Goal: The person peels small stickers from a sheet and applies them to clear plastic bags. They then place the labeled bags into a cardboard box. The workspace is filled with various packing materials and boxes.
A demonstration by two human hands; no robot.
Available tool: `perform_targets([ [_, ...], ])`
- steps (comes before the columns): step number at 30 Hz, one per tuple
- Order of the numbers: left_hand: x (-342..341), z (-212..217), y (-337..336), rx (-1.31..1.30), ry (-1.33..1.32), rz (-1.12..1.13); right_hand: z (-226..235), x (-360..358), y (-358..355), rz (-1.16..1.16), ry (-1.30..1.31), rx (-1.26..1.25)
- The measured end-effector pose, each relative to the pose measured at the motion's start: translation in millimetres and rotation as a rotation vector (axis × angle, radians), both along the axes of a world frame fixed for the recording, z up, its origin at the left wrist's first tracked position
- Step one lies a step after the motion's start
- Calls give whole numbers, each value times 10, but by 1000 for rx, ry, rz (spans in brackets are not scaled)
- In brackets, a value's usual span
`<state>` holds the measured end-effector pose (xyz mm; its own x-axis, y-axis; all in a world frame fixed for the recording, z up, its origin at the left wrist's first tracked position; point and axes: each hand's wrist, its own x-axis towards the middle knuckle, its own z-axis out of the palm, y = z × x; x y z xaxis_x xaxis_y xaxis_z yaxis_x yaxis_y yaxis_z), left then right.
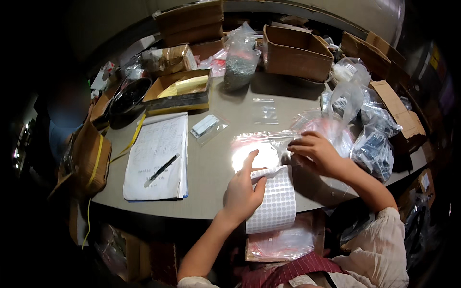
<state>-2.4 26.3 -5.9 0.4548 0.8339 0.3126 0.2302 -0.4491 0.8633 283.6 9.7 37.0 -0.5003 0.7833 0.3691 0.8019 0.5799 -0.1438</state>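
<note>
At the table's six o'clock, the left hand [244, 194] grips the sticker sheet [272, 204], probably mid-labelling. At its two o'clock, the right hand [318, 152] curls by clear bags [269, 148], grip unclear; careful peeling seems called for.

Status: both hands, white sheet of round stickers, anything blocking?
Left hand gripping the white sheet of round stickers. Right hand by clear plastic zip bags, contact unclear. Sheet overhangs front edge of grey table; left hand partly covers sheet.

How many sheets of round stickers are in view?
1: the sheet of round stickers, held in the left hand and reaching over the near edge of the table. Others may be hidden.
</note>
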Motion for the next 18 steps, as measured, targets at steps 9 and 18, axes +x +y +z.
perform_targets([
  [9, -198, 29, -143, 401, 7, 118, 9, -848, -119, 75, 151, -156],
  [18, -1616, -1240, -1120, 59, -465, 599, -205, -620, 283, -44, 325, -126],
])
